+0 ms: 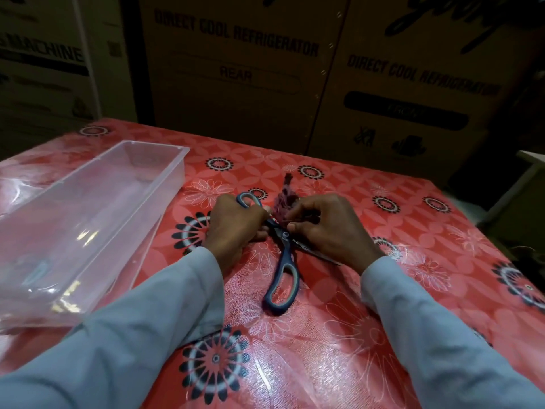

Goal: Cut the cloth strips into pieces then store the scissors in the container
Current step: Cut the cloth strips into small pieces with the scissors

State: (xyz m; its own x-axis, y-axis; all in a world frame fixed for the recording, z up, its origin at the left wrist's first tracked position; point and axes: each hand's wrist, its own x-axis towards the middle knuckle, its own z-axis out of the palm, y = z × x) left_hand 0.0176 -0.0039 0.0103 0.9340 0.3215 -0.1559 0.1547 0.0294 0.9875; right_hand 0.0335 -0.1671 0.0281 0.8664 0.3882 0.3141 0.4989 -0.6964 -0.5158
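Blue-handled scissors (281, 278) lie spread wide on the red flowered tablecloth (339, 358). One handle loop points toward me and the other sits under my left hand (236, 228), whose fingers grip that upper loop. A blade tip shows below my right wrist. A small purple cloth strip (285, 196) stands bunched just above the scissors' pivot. My right hand (327, 228) pinches this strip from the right, fingers closed on it. A clear plastic container (165, 184), long and empty, sits on the table to the left of my left hand.
Large cardboard appliance boxes (236, 72) stand in a row behind the table's far edge. The table's right edge drops off near a pale object (530, 172) at the right. Open tablecloth lies between the scissors and me.
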